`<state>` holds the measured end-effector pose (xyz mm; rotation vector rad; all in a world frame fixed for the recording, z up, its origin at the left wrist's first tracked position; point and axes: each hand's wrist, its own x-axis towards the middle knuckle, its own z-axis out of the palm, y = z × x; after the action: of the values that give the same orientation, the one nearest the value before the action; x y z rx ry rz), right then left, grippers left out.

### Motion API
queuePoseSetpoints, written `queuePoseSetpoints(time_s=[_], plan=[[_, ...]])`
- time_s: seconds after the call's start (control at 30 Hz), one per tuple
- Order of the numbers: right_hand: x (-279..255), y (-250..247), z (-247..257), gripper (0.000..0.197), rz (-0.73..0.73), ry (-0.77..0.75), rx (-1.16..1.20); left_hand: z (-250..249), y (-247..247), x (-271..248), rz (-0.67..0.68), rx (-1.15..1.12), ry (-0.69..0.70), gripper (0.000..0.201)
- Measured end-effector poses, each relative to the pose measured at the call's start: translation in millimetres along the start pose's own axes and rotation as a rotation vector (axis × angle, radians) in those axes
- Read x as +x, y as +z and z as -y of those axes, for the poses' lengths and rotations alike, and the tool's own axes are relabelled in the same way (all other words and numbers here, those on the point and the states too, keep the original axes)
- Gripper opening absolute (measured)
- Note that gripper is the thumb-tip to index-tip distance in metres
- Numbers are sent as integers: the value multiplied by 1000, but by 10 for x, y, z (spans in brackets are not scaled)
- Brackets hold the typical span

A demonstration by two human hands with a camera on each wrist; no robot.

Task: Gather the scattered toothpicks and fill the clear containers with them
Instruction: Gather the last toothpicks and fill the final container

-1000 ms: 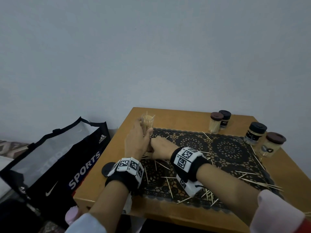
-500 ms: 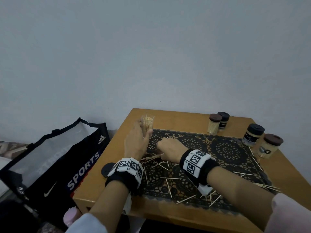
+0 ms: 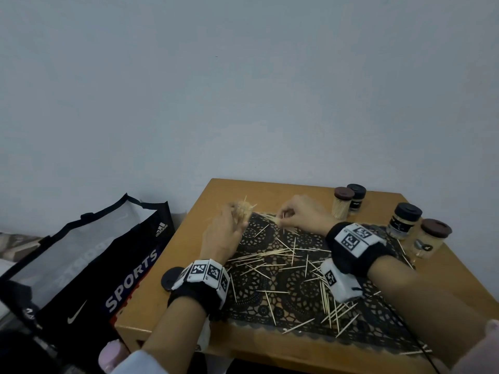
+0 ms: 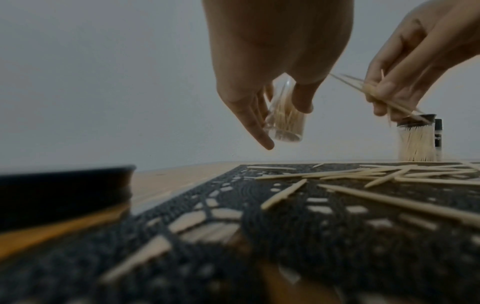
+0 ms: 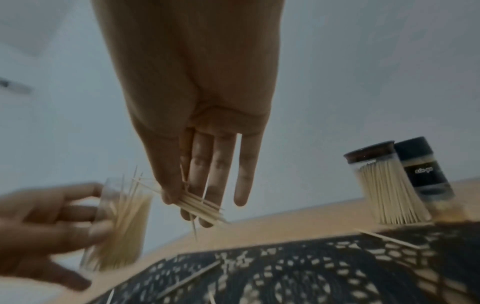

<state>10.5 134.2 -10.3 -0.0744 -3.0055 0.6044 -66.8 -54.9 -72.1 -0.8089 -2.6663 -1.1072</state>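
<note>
Wooden toothpicks (image 3: 272, 261) lie scattered over a black lace mat (image 3: 291, 287) in the lower middle of the head view, on a tan worktop (image 3: 151, 300). The left hand (image 3: 224, 230), just left of centre, has its grip curled round an open clear container (image 3: 244, 210) stuffed with picks, at the mat's upper left corner. Just right of it, the right hand (image 3: 302, 214) pinches a small bundle of toothpicks (image 3: 271, 218) pointing toward that container. Four capped jars (image 3: 343, 202) stand at the right of the frame. A black lid (image 3: 171, 278) lies left of the left wrist, and a sports bag (image 3: 89, 265) fills the lower left.

In the left wrist view, the left hand (image 4: 272, 67) at top centre holds the clear container (image 4: 283, 121) tilted, clear of the worktop (image 4: 182, 176). The right hand (image 4: 405, 67) at the upper right clamps the bundle (image 4: 376, 96) slantwise. Loose picks (image 4: 363, 176) lie on the mat (image 4: 285, 236) below.

In the right wrist view, the right hand (image 5: 197, 123) at the centre grips the bundle (image 5: 200, 205) between thumb and fingers. The blurred left hand (image 5: 44, 222) at the lower left holds the container (image 5: 122, 222), the bundle's tips just beside its rim.
</note>
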Motion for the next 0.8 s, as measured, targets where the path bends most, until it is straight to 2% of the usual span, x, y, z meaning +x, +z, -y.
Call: queuePoseSetpoints(time_s=[0.13,0.3,0.53,0.67,0.8], plan=[[-3,-243,16,7,-72,-33,36,-59,10,-21,141,-14,67,50],[41,-294,143,10,30,-89,-431,-23,35,-18,217,26,136,50],[117,-278,496,12,152,-235,-654,-36,45,-29,329,27,204,53],[232,-201,578,10,171,-229,-498,-53,62,-31,341,-54,206,55],[274,-214,458,14,62,-94,-154,-51,62,-35,320,-93,187,47]])
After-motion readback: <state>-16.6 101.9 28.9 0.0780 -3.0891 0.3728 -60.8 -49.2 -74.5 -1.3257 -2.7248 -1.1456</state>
